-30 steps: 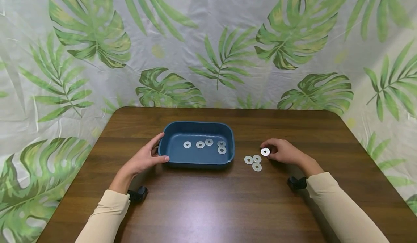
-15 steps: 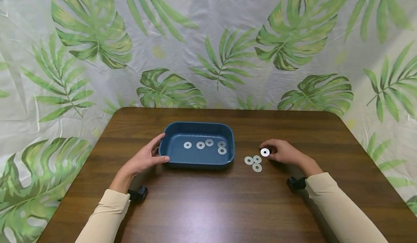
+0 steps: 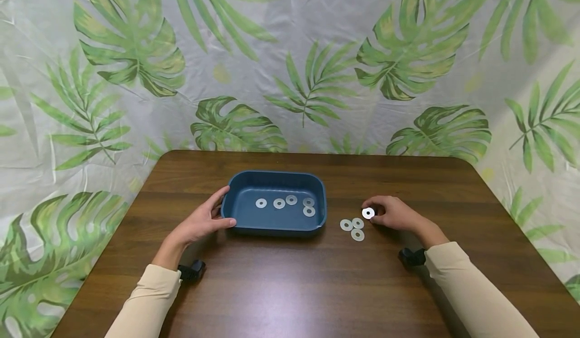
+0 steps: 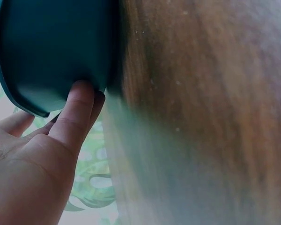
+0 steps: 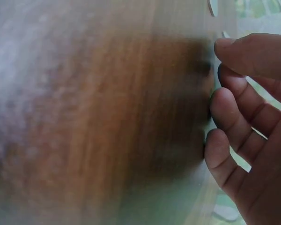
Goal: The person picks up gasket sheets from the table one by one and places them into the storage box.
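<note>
A dark blue rectangular tray (image 3: 272, 217) stands left of centre in the head view, with several flat metal washers (image 3: 279, 203) inside. My left hand (image 3: 199, 222) holds its left end, the thumb (image 4: 77, 110) against the near wall and the other fingers round the end. To the tray's right, my right hand (image 3: 394, 213) pinches a bright washer (image 3: 368, 213) by its edge between thumb and forefinger. Just left of it, 3 washers (image 3: 357, 234) lie close together on the table. In the right wrist view the fingers (image 5: 225, 108) curl down near the tabletop.
The brown wooden table (image 3: 281, 287) reflects a bright patch of light near its front. Behind it hangs a pale curtain (image 3: 290, 76) with green leaves. A dark wrist strap (image 3: 192, 270) sits on the left wrist, another strap (image 3: 412, 256) on the right.
</note>
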### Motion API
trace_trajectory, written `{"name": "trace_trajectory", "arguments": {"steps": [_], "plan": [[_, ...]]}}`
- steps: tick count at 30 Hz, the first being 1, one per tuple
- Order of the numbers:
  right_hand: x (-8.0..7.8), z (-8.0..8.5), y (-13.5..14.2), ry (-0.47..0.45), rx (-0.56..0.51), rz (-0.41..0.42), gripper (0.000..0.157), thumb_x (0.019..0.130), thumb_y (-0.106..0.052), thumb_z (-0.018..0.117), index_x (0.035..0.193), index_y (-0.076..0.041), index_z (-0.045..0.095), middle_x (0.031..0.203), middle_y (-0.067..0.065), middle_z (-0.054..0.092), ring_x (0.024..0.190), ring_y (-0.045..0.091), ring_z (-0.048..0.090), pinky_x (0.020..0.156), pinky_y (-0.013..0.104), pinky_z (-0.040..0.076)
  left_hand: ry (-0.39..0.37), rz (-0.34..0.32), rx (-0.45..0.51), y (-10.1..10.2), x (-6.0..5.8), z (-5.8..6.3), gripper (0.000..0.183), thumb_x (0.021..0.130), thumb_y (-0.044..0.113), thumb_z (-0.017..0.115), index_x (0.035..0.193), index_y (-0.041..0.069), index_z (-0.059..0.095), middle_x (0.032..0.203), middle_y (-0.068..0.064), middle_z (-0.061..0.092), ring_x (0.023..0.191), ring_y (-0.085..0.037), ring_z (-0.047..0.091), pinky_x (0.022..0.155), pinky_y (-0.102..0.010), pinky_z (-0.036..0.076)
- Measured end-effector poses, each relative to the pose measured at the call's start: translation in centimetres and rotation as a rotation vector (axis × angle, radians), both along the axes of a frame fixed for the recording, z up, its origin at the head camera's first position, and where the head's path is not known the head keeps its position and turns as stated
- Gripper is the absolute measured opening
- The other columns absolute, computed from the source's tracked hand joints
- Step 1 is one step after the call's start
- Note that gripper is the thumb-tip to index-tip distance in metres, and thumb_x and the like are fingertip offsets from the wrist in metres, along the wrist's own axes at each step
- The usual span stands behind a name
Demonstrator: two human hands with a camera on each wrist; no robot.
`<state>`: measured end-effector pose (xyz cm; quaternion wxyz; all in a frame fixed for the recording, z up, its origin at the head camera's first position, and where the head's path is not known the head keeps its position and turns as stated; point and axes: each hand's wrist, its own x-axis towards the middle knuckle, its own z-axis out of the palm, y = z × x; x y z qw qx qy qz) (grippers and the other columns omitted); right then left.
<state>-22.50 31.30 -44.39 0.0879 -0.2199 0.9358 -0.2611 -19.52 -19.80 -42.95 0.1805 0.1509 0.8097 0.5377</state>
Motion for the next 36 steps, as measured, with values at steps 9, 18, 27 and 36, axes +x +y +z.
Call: {"name": "trace_trajectory", "arguments": {"steps": [9, 18, 27, 36], "plan": [[-0.3, 0.2, -0.2, 0.002, -0.070, -0.015, 0.032, 0.086, -0.003, 0.072, 0.118, -0.004, 0.068, 0.101, 0.008, 0.072, 0.082, 0.007, 0.056, 0.069, 0.023, 0.047, 0.000, -0.002, 0.012, -0.1, 0.0, -0.1, 0.093, 0.094, 0.017, 0.069, 0.161, 0.012, 0.006, 0.165, -0.027, 0.005, 0.149, -0.051, 0.020, 0.110, -0.057, 0.040], [-0.2, 1.4, -1.6, -0.005, -0.222, -0.003, 0.035, 0.087, 0.001, 0.069, 0.122, 0.003, 0.065, 0.092, 0.010, 0.067, 0.075, 0.005, 0.052, 0.066, 0.022, 0.046, 0.001, -0.005, 0.010, -0.2, -0.1, -0.2, 0.092, 0.094, 0.017, 0.069, 0.161, 0.011, 0.006, 0.165, -0.027, 0.005, 0.149, -0.050, 0.020, 0.110, -0.057, 0.040], [-1.0, 4.1, -4.1, -0.003, -0.302, -0.007, 0.035, 0.089, -0.001, 0.069, 0.124, -0.001, 0.064, 0.090, 0.010, 0.063, 0.075, 0.011, 0.054, 0.067, 0.023, 0.048, -0.004, 0.000, 0.004, -0.3, 0.0, -0.1, 0.092, 0.094, 0.018, 0.069, 0.161, 0.012, 0.006, 0.166, -0.026, 0.005, 0.149, -0.050, 0.019, 0.111, -0.059, 0.038], [-2.1, 7.0, -7.6, 0.018, -0.347, 0.068, 0.038, 0.089, 0.000, 0.070, 0.126, -0.001, 0.063, 0.095, 0.014, 0.067, 0.079, 0.013, 0.060, 0.072, 0.023, 0.052, 0.000, -0.007, 0.005, -0.2, 0.0, -0.1, 0.092, 0.094, 0.018, 0.069, 0.161, 0.012, 0.005, 0.166, -0.026, 0.004, 0.149, -0.051, 0.017, 0.111, -0.059, 0.038]]}}
